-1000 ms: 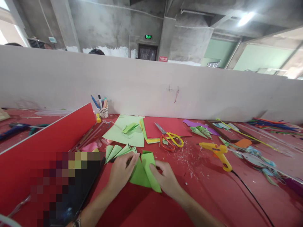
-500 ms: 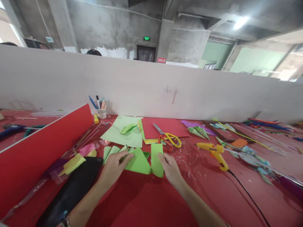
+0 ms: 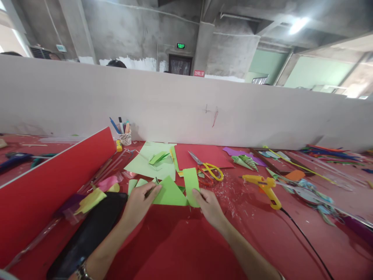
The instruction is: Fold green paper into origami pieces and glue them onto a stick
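Note:
My left hand pinches the left edge of a bright green piece of paper with a slanted right side. Between the fingers of my right hand is a narrower green paper strip, tilted to the left. The two green parts touch near their lower ends; whether they are still joined there, I cannot tell. Behind them lie folded green paper shapes, partly hidden by my left hand. Scissors with yellow and red handles rest just beyond the strip, on a stack topped by red paper.
A yellow glue gun with a black cord lies to the right. On the left are a black case and a leaning red board. A pen cup stands by the white partition. Pale green paper lies at the back.
Both green parts have risen slightly away from me. The strip in my right hand has tipped to the left, and its lower end sits higher.

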`<state>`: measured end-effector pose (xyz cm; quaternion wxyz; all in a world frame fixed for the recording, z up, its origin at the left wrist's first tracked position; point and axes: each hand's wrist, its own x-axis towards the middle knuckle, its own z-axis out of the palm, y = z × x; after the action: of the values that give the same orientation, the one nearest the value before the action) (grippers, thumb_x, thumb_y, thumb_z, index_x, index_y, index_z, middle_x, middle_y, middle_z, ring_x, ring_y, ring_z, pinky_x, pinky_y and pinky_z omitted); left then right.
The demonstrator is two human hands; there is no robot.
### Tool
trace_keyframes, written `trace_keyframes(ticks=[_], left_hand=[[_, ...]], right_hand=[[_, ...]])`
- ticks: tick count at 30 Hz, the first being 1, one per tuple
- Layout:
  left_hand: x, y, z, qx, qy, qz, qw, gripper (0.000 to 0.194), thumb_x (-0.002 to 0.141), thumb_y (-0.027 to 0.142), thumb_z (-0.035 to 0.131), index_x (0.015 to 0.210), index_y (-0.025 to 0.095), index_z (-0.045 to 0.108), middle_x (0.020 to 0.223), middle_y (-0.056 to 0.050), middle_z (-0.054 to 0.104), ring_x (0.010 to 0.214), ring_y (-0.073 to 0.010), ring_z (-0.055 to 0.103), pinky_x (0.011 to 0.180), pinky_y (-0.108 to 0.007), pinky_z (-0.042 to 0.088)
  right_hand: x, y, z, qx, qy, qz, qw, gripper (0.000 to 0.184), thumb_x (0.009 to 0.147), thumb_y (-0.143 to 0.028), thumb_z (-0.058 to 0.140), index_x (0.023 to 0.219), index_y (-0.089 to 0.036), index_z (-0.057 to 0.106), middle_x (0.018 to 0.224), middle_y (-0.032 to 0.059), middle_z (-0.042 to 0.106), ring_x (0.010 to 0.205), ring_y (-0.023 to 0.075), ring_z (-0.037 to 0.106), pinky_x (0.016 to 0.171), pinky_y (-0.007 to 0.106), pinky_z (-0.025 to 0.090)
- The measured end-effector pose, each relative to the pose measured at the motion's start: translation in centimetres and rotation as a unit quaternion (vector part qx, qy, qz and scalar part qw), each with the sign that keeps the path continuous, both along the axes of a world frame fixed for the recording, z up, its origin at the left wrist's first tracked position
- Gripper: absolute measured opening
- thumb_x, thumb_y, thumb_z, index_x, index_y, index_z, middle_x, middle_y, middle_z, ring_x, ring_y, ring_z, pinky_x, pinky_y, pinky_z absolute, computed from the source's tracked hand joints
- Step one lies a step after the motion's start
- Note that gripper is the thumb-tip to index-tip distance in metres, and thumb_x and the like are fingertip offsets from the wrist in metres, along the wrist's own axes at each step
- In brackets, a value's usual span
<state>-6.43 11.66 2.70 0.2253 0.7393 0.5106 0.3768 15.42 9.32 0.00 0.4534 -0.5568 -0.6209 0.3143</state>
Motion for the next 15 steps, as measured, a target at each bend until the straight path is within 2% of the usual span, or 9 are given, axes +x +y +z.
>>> trace_keyframes(ticks=[5,8,12,14,15], left_hand=[[-0.6,0.2,0.5,0.005,-0.034,0.031,0.999,0.037,0.079,0.045,0.041,0.055,0.017,0.038,0.051,0.005,0.032,0.051,-0.0097,0.034,0.048,-0.020,0.028],[-0.6,0.2,0.6,-0.019,-0.085,0.059,0.994,0.035,0.079,0.046,0.040,0.059,0.018,0.041,0.049,0.006,0.032,0.046,-0.0090,0.034,0.044,-0.020,0.028],[0.3,-0.2,0.2,-0.079,-0.189,0.088,0.975,0.031,0.080,0.047,0.036,0.071,0.019,0.042,0.048,0.007,0.038,0.041,-0.0090,0.038,0.040,-0.019,0.032],[1.1,-0.6,-0.2,-0.138,-0.217,0.061,0.964,0.031,0.081,0.049,0.034,0.072,0.019,0.041,0.046,0.007,0.040,0.037,-0.0089,0.037,0.037,-0.020,0.031],[1.5,-0.8,-0.4,-0.158,-0.217,0.022,0.963,0.032,0.082,0.049,0.033,0.072,0.019,0.040,0.044,0.007,0.041,0.035,-0.0087,0.036,0.036,-0.020,0.031]], right_hand=[[1.9,0.9,0.0,-0.001,0.032,-0.079,0.996,0.042,0.075,-0.053,0.043,0.054,-0.019,0.030,0.050,-0.0058,0.023,0.046,0.0065,0.023,0.043,0.021,0.019],[2.7,1.4,0.0,-0.012,0.068,-0.102,0.992,0.041,0.074,-0.055,0.044,0.058,-0.018,0.038,0.048,-0.0059,0.030,0.043,0.0068,0.028,0.040,0.021,0.023],[2.4,1.4,0.0,-0.054,0.098,-0.047,0.993,0.033,0.076,-0.049,0.044,0.067,-0.017,0.045,0.046,-0.0064,0.039,0.035,0.0071,0.034,0.037,0.021,0.026],[2.0,1.5,0.0,-0.064,0.099,-0.015,0.993,0.028,0.076,-0.044,0.045,0.068,-0.017,0.046,0.047,-0.0063,0.042,0.035,0.0074,0.037,0.037,0.021,0.029],[1.8,1.7,0.0,-0.064,0.102,-0.003,0.993,0.025,0.075,-0.040,0.046,0.068,-0.017,0.047,0.048,-0.0060,0.044,0.037,0.0075,0.039,0.039,0.021,0.031]])
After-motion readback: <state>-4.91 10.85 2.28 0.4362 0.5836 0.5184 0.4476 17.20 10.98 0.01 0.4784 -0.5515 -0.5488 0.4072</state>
